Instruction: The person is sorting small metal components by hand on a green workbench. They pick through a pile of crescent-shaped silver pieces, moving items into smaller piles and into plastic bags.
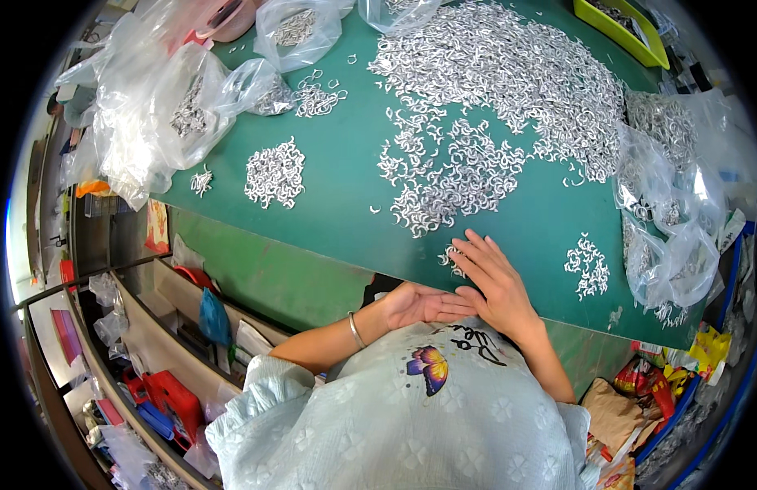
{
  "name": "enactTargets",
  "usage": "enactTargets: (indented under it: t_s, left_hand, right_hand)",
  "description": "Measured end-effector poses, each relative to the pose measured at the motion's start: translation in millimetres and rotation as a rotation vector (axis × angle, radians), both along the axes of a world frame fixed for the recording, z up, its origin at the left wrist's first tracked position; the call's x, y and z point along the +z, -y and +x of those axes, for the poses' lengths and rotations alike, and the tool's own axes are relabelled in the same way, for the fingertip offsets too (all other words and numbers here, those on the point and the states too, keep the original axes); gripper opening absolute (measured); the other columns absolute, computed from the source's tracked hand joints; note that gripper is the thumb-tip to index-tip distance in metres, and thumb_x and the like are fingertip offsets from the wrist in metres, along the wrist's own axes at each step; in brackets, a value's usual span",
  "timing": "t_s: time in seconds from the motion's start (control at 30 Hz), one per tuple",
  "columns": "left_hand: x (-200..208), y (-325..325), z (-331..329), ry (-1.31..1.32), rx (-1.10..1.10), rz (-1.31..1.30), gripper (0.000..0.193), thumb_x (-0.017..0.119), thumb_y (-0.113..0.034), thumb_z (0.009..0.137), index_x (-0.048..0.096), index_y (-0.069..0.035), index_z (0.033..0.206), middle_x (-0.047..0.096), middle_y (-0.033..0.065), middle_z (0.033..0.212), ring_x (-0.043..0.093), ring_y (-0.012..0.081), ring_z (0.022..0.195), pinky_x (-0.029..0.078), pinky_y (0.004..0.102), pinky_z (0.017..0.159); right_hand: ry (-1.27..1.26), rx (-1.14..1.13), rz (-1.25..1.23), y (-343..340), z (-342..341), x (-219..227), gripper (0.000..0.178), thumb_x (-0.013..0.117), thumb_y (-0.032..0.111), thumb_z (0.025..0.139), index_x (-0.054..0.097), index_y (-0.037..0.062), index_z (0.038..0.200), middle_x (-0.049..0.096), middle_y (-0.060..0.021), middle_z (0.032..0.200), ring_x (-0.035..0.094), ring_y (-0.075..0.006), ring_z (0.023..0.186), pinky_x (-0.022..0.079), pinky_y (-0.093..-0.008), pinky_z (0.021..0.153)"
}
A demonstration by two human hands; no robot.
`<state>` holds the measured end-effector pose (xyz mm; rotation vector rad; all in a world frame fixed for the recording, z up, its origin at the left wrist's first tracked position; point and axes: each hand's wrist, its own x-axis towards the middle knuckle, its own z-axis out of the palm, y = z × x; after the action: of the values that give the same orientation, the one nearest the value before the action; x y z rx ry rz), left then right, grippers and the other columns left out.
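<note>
Head view: a person works at a green table [337,204] strewn with small silvery curved pieces. The right hand [497,280] — fingers extended, unclenched — reaches over the table's near edge beside a small clump of pieces [450,260], partly hidden by its fingers; whether anything lies beneath them cannot be told. The left hand [421,305], palm up and relaxed with no grip, rests at the edge, its fingertips meeting the right hand, a bracelet [355,330] near its wrist. Beyond spreads a large heap [497,65] of pieces. A compact pile [275,173] lies to the left, a loose cluster [587,266] to the right — just beside clear plastic bags [681,265].
</note>
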<state>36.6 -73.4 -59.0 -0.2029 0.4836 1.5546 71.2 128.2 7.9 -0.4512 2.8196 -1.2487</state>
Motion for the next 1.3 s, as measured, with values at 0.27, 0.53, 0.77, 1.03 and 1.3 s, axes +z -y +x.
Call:
enactTargets:
  t_s: [0.27,0.53,0.77,1.03,1.3]
  left_hand:
    - [-23.4,-1.7,0.7,0.541,0.278,0.473,0.078,0.030,-0.064,0.097,0.030,-0.008,0.151,0.037,0.0264,0.149,0.040,0.0461,0.134,0.033,0.0579,0.111]
    - [-63.8,14.8,12.7,0.657,0.302,0.213,0.052,0.044,-0.041,0.101,0.050,0.001,0.132,0.054,0.0216,0.135,0.056,0.0325,0.121,0.044,0.0480,0.105]
    - [-32.7,-2.7,1.3,0.149,0.090,-0.479,0.034,0.055,-0.026,0.099,0.057,0.002,0.118,0.065,0.0149,0.114,0.066,0.0231,0.099,0.057,0.0350,0.085]
    - [41.3,117.1,-38.2,-0.303,0.057,-0.470,0.040,0.059,-0.034,0.099,0.066,-0.004,0.074,0.055,0.0042,0.059,0.039,0.0050,0.043,0.025,0.0214,0.036]
    - [77.0,122.7,-166.2,-1.278,0.814,-1.044,0.037,0.057,-0.027,0.099,0.064,-0.002,0.073,0.060,0.0021,0.062,0.045,0.0059,0.050,0.033,0.0234,0.045]
  right_hand:
    - [-0.035,0.147,0.161,9.0,-7.1,-5.4,0.055,0.067,0.026,0.083,0.055,0.0038,0.131,0.049,-0.0097,0.144,0.039,-0.0350,0.138,0.031,-0.0520,0.112]
    - [0.041,0.429,0.012,21.6,22.0,2.4,0.055,0.070,0.020,0.084,0.053,0.0031,0.134,0.051,-0.0101,0.141,0.044,-0.0298,0.135,0.035,-0.0459,0.111]
    - [-0.061,0.330,-0.318,29.2,19.7,-1.7,0.038,0.072,0.006,0.079,0.064,-0.0026,0.115,0.063,-0.0163,0.120,0.060,-0.0336,0.113,0.047,-0.0457,0.096]
    - [-0.198,-0.228,-0.330,14.6,11.0,3.4,0.016,0.058,-0.010,0.081,0.066,-0.0066,0.095,0.066,-0.0178,0.088,0.063,-0.0314,0.081,0.049,-0.0389,0.076]
    - [-0.151,-0.318,-0.193,23.2,-1.5,1.6,0.017,0.062,-0.005,0.083,0.067,-0.0021,0.099,0.064,-0.0146,0.105,0.059,-0.0328,0.102,0.046,-0.0408,0.089]
